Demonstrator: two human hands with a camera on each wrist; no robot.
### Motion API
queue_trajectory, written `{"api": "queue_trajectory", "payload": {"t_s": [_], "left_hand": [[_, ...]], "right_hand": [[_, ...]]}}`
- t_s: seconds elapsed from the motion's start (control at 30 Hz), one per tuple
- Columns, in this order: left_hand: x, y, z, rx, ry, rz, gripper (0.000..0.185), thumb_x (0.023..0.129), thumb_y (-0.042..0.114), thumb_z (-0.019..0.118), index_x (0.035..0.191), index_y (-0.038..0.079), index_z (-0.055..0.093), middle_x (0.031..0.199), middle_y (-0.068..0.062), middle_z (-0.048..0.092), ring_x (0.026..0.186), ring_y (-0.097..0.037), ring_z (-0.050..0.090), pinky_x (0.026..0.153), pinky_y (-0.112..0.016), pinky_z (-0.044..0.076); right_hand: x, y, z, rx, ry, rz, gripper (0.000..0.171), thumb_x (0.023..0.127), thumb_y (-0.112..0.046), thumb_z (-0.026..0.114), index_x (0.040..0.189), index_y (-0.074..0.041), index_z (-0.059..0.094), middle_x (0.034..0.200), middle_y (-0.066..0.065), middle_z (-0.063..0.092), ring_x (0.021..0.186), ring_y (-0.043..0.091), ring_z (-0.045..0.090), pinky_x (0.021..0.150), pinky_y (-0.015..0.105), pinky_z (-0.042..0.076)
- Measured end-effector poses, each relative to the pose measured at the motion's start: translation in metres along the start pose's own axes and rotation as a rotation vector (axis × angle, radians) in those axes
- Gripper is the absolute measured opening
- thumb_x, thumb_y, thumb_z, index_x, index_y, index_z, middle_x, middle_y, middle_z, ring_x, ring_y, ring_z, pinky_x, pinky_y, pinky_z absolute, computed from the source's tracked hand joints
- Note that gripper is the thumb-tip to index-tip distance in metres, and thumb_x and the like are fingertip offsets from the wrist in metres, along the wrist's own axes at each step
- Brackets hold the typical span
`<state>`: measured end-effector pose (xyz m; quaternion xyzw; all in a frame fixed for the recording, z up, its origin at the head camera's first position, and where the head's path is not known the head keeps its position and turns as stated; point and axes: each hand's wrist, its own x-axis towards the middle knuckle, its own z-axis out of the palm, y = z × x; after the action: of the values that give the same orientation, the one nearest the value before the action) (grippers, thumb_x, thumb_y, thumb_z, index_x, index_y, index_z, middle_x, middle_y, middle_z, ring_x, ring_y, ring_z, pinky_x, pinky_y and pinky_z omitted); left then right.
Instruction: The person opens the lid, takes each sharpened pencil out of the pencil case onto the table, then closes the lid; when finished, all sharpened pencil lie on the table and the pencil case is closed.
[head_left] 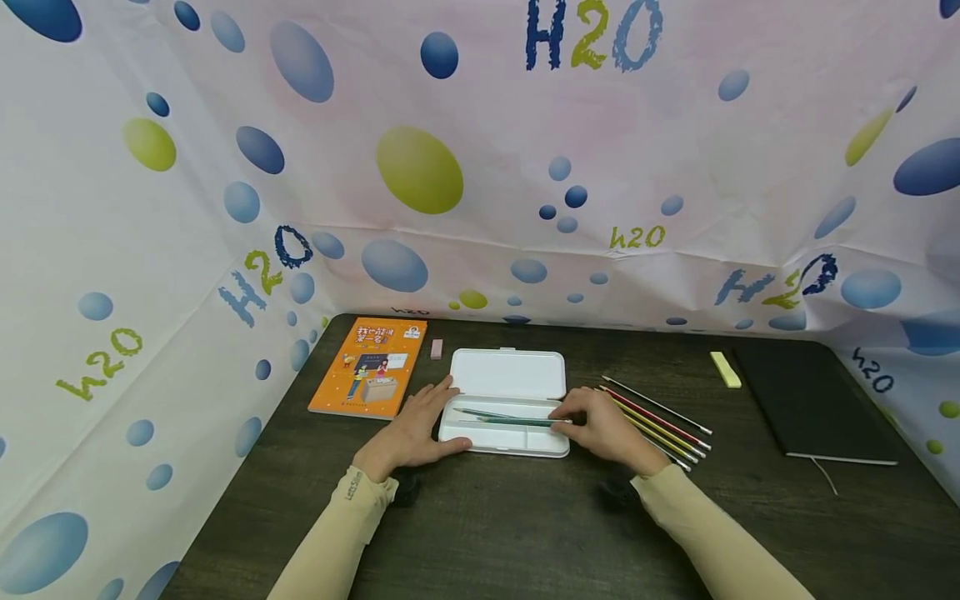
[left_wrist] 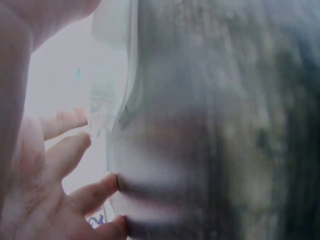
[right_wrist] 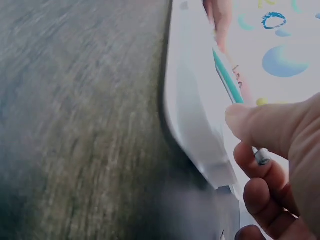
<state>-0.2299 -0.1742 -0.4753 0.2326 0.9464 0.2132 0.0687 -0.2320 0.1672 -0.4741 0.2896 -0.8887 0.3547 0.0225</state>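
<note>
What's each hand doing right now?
Left hand: open, resting flat against the white pencil case.
Right hand: pinching a green pencil lying in the case.

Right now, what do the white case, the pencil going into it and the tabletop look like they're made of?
The case looks like moulded plastic: smooth, uniformly white, rounded corners, slightly see-through at the edge in the right wrist view. The green pencil held by the right hand is probably painted wood, though its core cannot be seen. The table shows dark wood grain with a matt finish; solid wood or laminate cannot be told.
</note>
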Motion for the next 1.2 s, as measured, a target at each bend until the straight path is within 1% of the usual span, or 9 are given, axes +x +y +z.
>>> {"api": "queue_trajectory", "payload": {"t_s": [0.2,0.4,0.53,0.67,0.87,1.03,1.2], "left_hand": [[-0.001,0.000,-0.001,-0.015,0.003,0.010,0.093,0.085,0.064,0.066,0.155,0.012,0.034,0.166,-0.007,0.016,0.148,-0.042,0.019,0.117,-0.063,0.017],[-0.001,-0.001,0.000,-0.020,0.010,0.009,0.093,0.085,0.065,0.066,0.155,0.013,0.034,0.166,-0.006,0.016,0.148,-0.042,0.018,0.117,-0.063,0.016],[0.000,-0.001,0.000,-0.005,0.000,-0.004,0.094,0.085,0.066,0.065,0.156,0.015,0.032,0.166,-0.004,0.014,0.149,-0.039,0.017,0.118,-0.060,0.015],[0.000,-0.001,-0.001,-0.002,0.001,-0.002,0.094,0.085,0.066,0.065,0.156,0.014,0.033,0.166,-0.005,0.015,0.149,-0.040,0.018,0.118,-0.061,0.017],[0.000,-0.001,-0.001,0.003,-0.009,-0.001,0.094,0.086,0.066,0.064,0.157,0.015,0.031,0.166,-0.004,0.014,0.149,-0.040,0.017,0.118,-0.061,0.016],[0.000,0.000,-0.001,-0.011,-0.004,0.007,0.093,0.085,0.065,0.065,0.156,0.014,0.032,0.166,-0.006,0.015,0.149,-0.040,0.018,0.117,-0.062,0.016],[0.000,0.000,-0.002,-0.016,-0.004,0.007,0.093,0.085,0.065,0.066,0.156,0.014,0.033,0.166,-0.007,0.016,0.148,-0.040,0.018,0.117,-0.062,0.016]], "right_hand": [[-0.009,0.008,-0.008,0.101,0.056,0.000,0.009,0.086,-0.014,0.079,0.095,-0.016,0.080,0.085,-0.011,0.067,0.074,0.009,0.055,0.063,0.026,0.049],[-0.023,0.014,-0.022,0.112,0.101,0.070,0.008,0.085,-0.013,0.080,0.093,-0.012,0.080,0.080,-0.010,0.065,0.067,0.008,0.051,0.057,0.024,0.045],[-0.037,0.017,-0.034,0.112,0.116,0.120,0.010,0.085,-0.014,0.080,0.094,-0.010,0.080,0.081,-0.008,0.064,0.065,0.010,0.051,0.054,0.024,0.044],[-0.052,0.020,-0.046,0.087,0.139,0.168,0.008,0.086,-0.014,0.079,0.093,-0.010,0.079,0.082,-0.005,0.064,0.065,0.010,0.050,0.052,0.024,0.043],[-0.079,0.026,-0.059,0.033,0.212,0.160,0.006,0.088,-0.012,0.077,0.093,-0.011,0.079,0.083,-0.006,0.065,0.062,0.009,0.050,0.051,0.024,0.044],[-0.100,0.031,-0.065,-0.026,0.260,0.175,0.006,0.087,-0.011,0.078,0.093,-0.013,0.079,0.083,-0.008,0.066,0.058,0.006,0.049,0.050,0.024,0.042],[-0.114,0.036,-0.066,-0.067,0.279,0.214,0.006,0.086,-0.013,0.079,0.091,-0.015,0.079,0.080,-0.010,0.065,0.057,0.005,0.048,0.049,0.023,0.042]]}}
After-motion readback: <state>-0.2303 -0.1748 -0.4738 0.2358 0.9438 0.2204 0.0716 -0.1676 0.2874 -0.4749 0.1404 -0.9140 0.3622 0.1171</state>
